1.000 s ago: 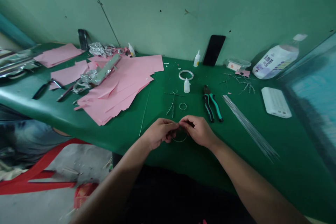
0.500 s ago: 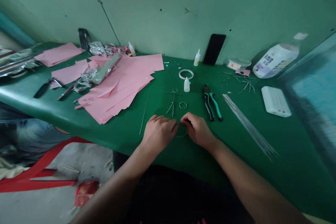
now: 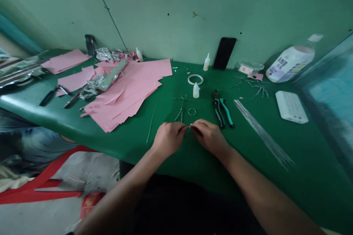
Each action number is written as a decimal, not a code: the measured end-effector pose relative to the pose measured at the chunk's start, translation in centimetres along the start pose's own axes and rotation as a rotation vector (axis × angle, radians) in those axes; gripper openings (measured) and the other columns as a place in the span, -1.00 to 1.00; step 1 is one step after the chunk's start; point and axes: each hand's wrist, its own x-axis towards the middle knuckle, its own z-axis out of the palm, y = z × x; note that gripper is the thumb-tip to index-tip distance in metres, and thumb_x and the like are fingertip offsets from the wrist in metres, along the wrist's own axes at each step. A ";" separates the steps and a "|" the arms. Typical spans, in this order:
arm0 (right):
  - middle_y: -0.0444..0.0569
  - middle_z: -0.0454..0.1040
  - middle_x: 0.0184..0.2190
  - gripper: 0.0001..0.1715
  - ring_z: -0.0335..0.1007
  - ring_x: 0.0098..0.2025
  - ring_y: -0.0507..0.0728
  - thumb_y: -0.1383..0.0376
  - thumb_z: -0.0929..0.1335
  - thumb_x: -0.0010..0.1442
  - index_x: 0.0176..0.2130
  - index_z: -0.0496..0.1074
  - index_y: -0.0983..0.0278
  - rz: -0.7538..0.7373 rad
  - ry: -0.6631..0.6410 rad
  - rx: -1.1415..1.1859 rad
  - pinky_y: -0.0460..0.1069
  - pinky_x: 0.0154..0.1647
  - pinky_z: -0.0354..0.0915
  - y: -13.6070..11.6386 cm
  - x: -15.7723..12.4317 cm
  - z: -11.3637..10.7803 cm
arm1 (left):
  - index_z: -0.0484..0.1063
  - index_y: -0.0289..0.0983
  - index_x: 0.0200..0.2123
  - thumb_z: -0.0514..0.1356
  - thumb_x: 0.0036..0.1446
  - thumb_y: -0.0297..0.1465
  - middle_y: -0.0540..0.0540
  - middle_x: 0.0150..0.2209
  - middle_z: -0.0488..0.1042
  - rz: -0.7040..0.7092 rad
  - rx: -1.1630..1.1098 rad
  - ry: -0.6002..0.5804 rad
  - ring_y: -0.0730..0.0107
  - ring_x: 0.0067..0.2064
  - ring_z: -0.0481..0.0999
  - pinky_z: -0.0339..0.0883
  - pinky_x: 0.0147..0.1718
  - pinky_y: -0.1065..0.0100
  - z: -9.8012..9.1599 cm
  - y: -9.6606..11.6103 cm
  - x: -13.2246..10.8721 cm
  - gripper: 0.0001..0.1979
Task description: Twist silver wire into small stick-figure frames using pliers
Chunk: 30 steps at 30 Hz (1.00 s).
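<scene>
My left hand (image 3: pixel 168 138) and my right hand (image 3: pixel 209 136) meet over the green table top, pinching a thin silver wire (image 3: pixel 189 127) between their fingertips. Most of that wire is hidden by my fingers. Just beyond my hands lie a small wire stick figure (image 3: pixel 180 108) and a small wire ring (image 3: pixel 192 112). A loose straight wire (image 3: pixel 152 118) lies left of my left hand. Green-and-black pliers (image 3: pixel 223 110) rest beyond my right hand.
A bundle of straight wires (image 3: pixel 261 134) lies at right, near a white power bank (image 3: pixel 291 107). Overlapping pink paper sheets (image 3: pixel 121 95) cover the table's left side. A small glue bottle (image 3: pixel 196 90) stands by a white tape ring (image 3: pixel 195 79). The table's front edge runs below my left arm.
My hands have drawn closer together around the wire, and the wire loop seen below them earlier no longer shows. The whole scene has shifted slightly with my head.
</scene>
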 end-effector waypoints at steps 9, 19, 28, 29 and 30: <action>0.04 0.50 -0.40 -0.68 0.43 -0.32 0.15 0.21 0.20 0.37 -0.32 0.45 0.23 0.044 0.070 -0.127 0.02 -0.30 0.29 0.1 -0.4 -0.2 | 0.55 -0.34 -0.41 0.21 0.13 -0.27 -0.13 -0.52 0.53 -0.376 -0.610 -0.120 0.42 -0.53 0.40 0.13 -0.55 0.42 0.7 0.0 0.3 -0.75; 0.03 0.52 -0.39 -0.75 0.46 -0.31 0.14 0.25 0.24 0.34 -0.34 0.43 0.22 0.039 0.119 -0.049 0.02 -0.31 0.30 -0.2 -0.2 -0.3 | 0.55 -0.40 -0.28 0.31 0.04 -0.39 -0.14 -0.39 0.49 -0.696 -1.240 -0.498 0.49 -0.44 0.42 0.24 -0.50 0.48 -0.9 -2.0 0.8 -0.81; 0.01 0.52 -0.47 -0.74 0.43 -0.44 0.13 0.21 0.30 0.29 -0.43 0.40 0.22 0.112 0.184 0.036 0.01 -0.40 0.26 -1.0 0.0 -0.3 | 0.57 -0.40 -0.31 0.45 -0.13 -0.45 -0.12 -0.41 0.51 -0.401 -1.225 -0.377 0.48 -0.36 0.46 0.29 -0.31 0.47 0.1 -2.4 0.2 -0.73; 0.01 0.51 -0.49 -0.72 0.42 -0.46 0.12 0.19 0.30 0.29 -0.44 0.40 0.22 0.119 0.190 0.034 0.00 -0.42 0.25 -1.1 0.0 -0.3 | 0.57 -0.41 -0.30 0.45 -0.14 -0.45 -0.11 -0.42 0.50 -0.390 -1.226 -0.370 0.48 -0.35 0.46 0.29 -0.31 0.47 0.3 -2.4 0.2 -0.72; 0.00 0.50 -0.51 -0.70 0.40 -0.48 0.11 0.18 0.31 0.28 -0.45 0.39 0.22 0.126 0.198 0.032 -0.01 -0.44 0.24 -1.1 0.1 -0.3 | 0.57 -0.41 -0.32 0.46 -0.14 -0.46 -0.11 -0.42 0.50 -0.376 -1.228 -0.356 0.48 -0.35 0.46 0.28 -0.30 0.47 0.5 -2.4 0.2 -0.73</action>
